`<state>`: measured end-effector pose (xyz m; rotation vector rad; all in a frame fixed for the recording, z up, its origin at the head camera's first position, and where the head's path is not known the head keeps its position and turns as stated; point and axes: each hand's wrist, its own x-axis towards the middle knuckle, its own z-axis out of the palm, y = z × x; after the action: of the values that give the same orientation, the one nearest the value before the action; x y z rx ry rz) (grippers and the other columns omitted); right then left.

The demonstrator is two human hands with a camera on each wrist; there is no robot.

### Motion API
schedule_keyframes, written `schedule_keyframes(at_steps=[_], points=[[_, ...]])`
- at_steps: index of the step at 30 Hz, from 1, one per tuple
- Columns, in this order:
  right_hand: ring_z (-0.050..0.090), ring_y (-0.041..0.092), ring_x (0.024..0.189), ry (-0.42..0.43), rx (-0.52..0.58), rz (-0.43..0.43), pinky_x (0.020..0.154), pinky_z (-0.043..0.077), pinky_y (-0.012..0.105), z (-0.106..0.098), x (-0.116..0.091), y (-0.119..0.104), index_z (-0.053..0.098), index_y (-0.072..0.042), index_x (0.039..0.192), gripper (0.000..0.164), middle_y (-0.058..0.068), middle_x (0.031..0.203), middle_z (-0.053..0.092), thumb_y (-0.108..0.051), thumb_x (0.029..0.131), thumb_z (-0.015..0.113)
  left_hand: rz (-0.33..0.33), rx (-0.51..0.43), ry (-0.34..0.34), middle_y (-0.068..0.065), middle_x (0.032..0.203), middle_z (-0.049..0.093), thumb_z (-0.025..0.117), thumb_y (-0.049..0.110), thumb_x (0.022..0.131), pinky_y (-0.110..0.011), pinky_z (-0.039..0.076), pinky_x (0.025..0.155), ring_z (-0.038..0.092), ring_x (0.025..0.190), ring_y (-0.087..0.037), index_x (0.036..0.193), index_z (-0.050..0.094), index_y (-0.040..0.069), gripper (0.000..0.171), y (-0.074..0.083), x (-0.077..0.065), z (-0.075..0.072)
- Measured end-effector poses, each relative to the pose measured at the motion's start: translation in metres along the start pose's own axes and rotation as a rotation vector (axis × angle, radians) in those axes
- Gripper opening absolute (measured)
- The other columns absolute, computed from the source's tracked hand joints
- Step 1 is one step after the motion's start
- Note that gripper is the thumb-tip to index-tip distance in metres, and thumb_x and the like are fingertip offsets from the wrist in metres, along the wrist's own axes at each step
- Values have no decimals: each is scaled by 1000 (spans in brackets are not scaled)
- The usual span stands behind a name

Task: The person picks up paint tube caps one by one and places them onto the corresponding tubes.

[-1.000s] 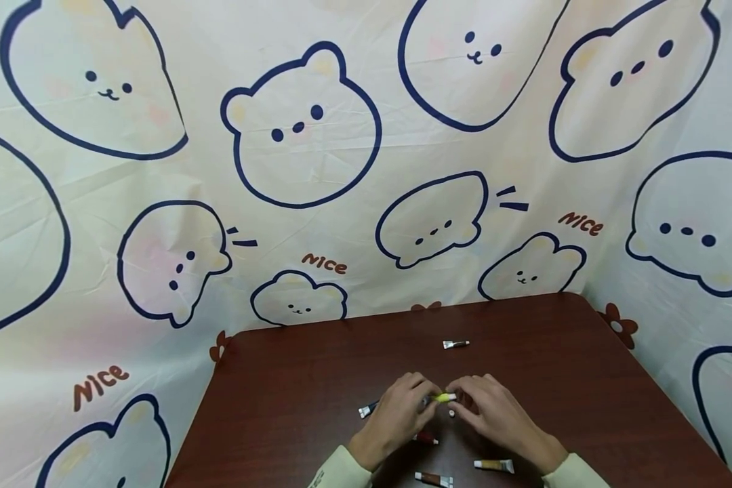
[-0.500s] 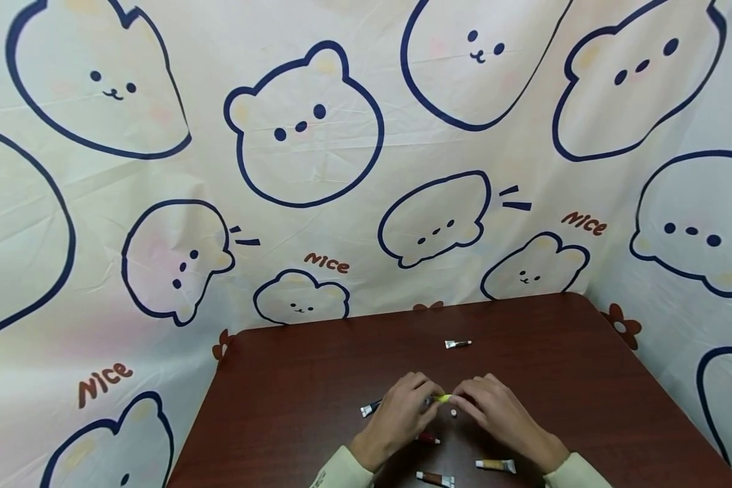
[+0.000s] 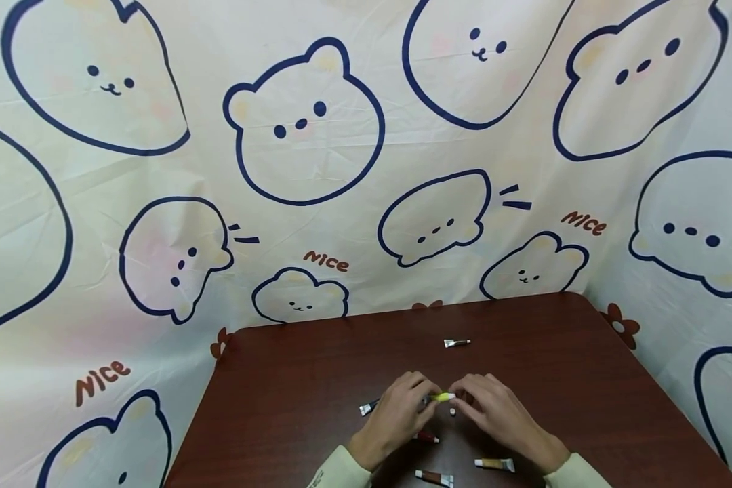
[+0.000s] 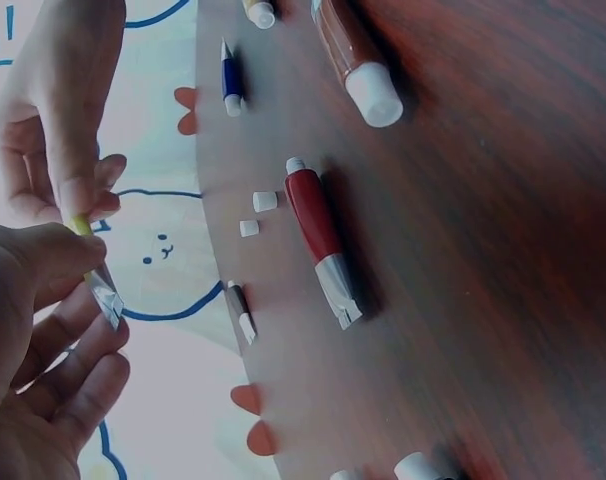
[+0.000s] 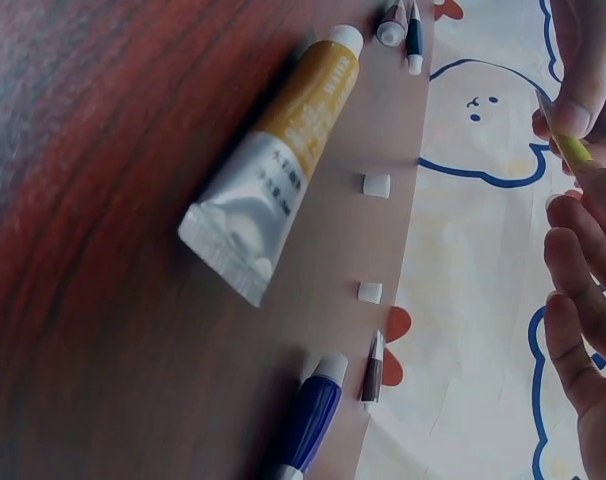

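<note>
A small yellow paint tube (image 3: pixel 443 397) is held above the table between both hands. My left hand (image 3: pixel 396 410) pinches its body between thumb and fingers, and the silver crimped end (image 4: pixel 107 298) pokes out below the thumb in the left wrist view. At the other end, my right hand (image 3: pixel 494 410) pinches the white tip with thumb and forefinger. The right hand's other fingers (image 5: pixel 575 300) are loosely bent. Two loose white caps (image 5: pixel 376 185) lie on the table below the hands. Fingers partly hide the tube.
More paint tubes lie on the brown table (image 3: pixel 305 379): red (image 3: pixel 427 438), brown (image 3: pixel 434 478), golden yellow (image 3: pixel 494 465), a dark one (image 3: pixel 369 408) left of the left hand, and another dark one (image 3: pixel 457 343) farther back. A patterned cloth (image 3: pixel 305 237) hangs behind the table.
The right fingers and thumb shift slightly at the yellow tube's tip. The white tip was covered half a second ago and shows again now. The left hand stays nearly still.
</note>
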<state>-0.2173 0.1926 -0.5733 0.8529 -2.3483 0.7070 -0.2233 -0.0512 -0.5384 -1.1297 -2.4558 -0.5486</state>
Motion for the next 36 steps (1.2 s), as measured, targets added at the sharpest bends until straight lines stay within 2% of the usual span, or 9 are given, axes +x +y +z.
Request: schedule_keyframes(at_steps=[9,15,20,27,32,36], points=[[53,-9,82,-61,3,66,71,49,24,-2,-2,-2,71,-30,106,22,-23,98,68,-19,95,87,12,3,-3,11,105,73,87,18,96,-14,50,79,59,88,0,109,76,20,18,2,1,-1],[55,-8,82,-41,29,10,70,50,21,-3,-2,-1,71,-26,109,30,-20,96,66,-17,89,92,-9,-13,-32,10,108,73,86,18,96,-17,53,83,61,92,0,112,76,20,18,2,0,-3],[57,-5,83,-16,-11,-34,72,51,24,-5,0,0,72,-25,107,32,-19,95,65,-15,86,93,-9,-19,-42,10,110,74,84,20,98,-16,53,83,62,94,-1,114,77,21,17,2,1,-5],[52,-5,82,-32,-89,-71,73,47,24,-8,3,2,72,-27,105,23,-19,94,65,-21,91,89,36,11,-12,10,108,75,85,21,97,-16,53,83,64,95,-3,112,76,20,18,1,3,-3],[51,-4,81,-45,-111,-98,72,42,22,-11,5,5,74,-28,103,14,-20,94,65,-23,96,85,60,46,1,10,104,74,88,21,95,-16,53,82,63,91,-2,110,74,20,20,1,5,-1],[53,-2,83,-41,-115,-122,72,44,23,-11,7,9,74,-26,103,5,-19,95,66,-28,102,79,68,82,13,11,101,72,89,22,93,-15,52,81,61,88,-2,109,74,20,22,1,7,1]])
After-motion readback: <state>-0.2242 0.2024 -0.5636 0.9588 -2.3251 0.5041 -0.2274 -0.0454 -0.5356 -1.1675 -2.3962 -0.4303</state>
